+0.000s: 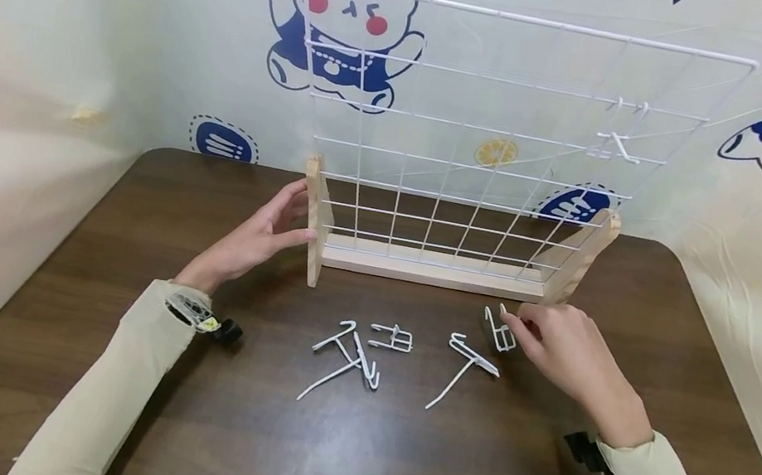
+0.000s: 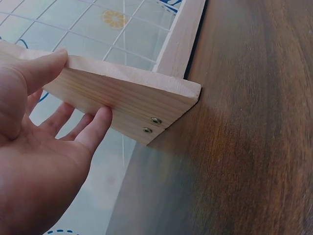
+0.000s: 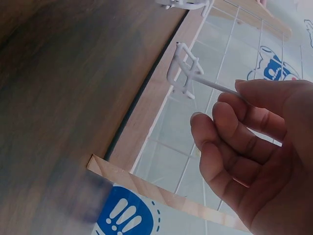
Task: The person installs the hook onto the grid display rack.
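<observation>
A wire grid rack, its wooden base resting on the table, leans back behind the hands. My left hand holds its left wooden side panel, thumb on the front edge and fingertips against the outer face. In front of the right end, my right hand pinches a white display hook by its rod between thumb and index finger. That hook's bracket points away from the fingers, tilted and apart from the grid. Another white hook hangs high on the grid's right side.
Several white hooks lie on the table before the rack: a tangled pair, a small bracket-like one and one nearer the right hand. A patterned sheet hangs behind the table.
</observation>
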The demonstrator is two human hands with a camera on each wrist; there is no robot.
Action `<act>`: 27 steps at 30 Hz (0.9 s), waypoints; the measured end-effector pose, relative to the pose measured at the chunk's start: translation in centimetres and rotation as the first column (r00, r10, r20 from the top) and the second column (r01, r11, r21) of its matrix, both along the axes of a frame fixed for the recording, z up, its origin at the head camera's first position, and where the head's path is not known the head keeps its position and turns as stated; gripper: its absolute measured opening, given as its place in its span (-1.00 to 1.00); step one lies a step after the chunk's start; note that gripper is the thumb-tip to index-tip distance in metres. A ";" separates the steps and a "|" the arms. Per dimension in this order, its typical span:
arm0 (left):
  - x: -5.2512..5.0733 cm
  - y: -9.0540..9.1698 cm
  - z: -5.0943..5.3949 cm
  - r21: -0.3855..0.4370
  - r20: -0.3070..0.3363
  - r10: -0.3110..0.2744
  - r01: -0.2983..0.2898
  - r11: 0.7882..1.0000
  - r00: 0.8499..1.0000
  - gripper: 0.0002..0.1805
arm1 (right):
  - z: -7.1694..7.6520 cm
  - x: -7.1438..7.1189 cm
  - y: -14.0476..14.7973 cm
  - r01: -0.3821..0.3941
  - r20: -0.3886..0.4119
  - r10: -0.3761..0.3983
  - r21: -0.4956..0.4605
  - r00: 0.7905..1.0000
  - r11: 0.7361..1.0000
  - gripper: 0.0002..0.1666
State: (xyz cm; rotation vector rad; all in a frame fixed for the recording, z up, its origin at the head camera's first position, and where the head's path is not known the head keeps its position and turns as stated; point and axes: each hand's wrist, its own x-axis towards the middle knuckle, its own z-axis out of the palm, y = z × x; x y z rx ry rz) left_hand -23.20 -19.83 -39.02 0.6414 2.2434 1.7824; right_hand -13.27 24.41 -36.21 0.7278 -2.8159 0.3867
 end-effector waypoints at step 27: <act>0.4 0.1 -0.3 0.018 0.025 0.016 -0.016 1.000 1.000 -0.16 | 2.8 1.5 -2.2 -0.132 -0.384 0.048 -0.195 0.922 0.972 -0.70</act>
